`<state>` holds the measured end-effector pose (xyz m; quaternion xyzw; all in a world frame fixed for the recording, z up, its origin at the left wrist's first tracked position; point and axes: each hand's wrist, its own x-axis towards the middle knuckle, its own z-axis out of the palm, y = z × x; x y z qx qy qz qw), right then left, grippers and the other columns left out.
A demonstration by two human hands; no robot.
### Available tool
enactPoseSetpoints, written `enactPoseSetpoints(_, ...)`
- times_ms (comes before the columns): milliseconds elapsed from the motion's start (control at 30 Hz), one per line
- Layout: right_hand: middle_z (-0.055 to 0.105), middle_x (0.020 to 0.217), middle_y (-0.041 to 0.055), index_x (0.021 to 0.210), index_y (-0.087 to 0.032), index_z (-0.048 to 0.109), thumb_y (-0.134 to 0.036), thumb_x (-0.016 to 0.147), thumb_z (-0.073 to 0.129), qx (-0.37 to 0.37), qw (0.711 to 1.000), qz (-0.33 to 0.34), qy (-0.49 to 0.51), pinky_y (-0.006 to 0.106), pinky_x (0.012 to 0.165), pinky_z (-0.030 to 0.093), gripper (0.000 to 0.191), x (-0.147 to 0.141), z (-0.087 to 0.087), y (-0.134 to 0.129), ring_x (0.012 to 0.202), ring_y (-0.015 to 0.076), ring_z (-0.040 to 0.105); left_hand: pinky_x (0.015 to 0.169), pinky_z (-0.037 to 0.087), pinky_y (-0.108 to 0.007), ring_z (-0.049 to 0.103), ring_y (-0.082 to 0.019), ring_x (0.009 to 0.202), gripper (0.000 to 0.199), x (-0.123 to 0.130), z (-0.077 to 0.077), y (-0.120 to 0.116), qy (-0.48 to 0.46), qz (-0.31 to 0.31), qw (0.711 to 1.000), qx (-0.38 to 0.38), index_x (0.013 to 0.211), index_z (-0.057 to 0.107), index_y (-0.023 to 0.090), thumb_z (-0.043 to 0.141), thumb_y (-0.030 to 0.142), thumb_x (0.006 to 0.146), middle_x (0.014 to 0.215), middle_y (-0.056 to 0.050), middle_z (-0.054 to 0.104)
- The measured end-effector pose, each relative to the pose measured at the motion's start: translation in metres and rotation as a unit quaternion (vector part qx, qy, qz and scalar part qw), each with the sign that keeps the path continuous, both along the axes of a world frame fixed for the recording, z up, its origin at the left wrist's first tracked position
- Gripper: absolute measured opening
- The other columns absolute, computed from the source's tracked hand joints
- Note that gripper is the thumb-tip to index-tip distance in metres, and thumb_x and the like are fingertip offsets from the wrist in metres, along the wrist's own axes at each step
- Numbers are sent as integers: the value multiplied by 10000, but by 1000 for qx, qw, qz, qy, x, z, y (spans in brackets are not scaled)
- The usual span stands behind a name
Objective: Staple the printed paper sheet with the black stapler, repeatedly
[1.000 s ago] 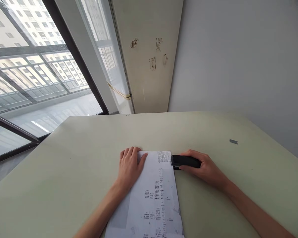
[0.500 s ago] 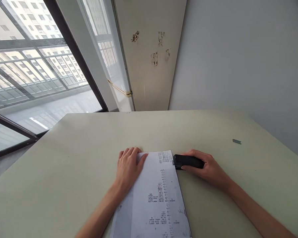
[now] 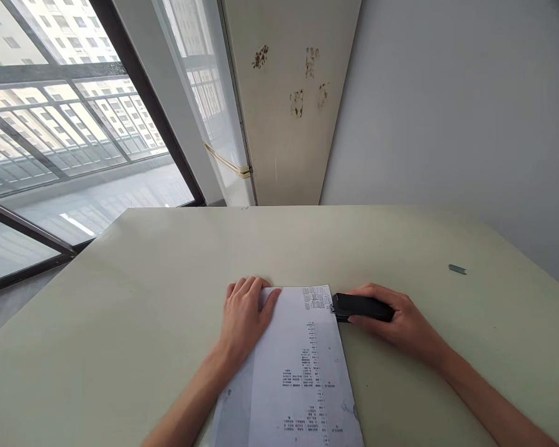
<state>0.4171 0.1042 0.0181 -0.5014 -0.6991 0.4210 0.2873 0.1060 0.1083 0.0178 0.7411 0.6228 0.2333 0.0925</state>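
Observation:
Printed sheets of paper (image 3: 289, 360) lie on the pale green table (image 3: 168, 261), running off the bottom of the view. My left hand (image 3: 246, 313) rests over their upper left corner, thumb on the paper and fingers curled at the far edge. A black stapler (image 3: 363, 307) is in my right hand (image 3: 395, 316), thumb below and fingers along its far side. The stapler's front end meets the right edge of the paper near the top right corner. Its jaw is too small to make out.
A small grey strip, perhaps staples, (image 3: 457, 269) lies on the right of the table. Beyond the far edge stand a stained cream panel (image 3: 289, 143), a grey wall (image 3: 447, 112) and, at left, a dark-framed window (image 3: 149, 93).
The whole view has shifted slightly, so paper, hands and stapler appear a little further right. The hold on paper and stapler looks the same.

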Motion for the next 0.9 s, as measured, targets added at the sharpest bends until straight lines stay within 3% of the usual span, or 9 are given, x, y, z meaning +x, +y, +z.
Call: enactPoseSetpoints(900, 777, 1036, 27, 1096, -320, 759, -580, 891, 735, 13, 1000, -6, -8, 360, 799, 543, 332, 2, -2, 0, 937, 269, 702, 908, 430, -445, 633, -244, 909, 218, -1, -2, -1, 1, -4, 1000, 9, 894, 619, 254, 544, 403, 1034, 914, -11, 726)
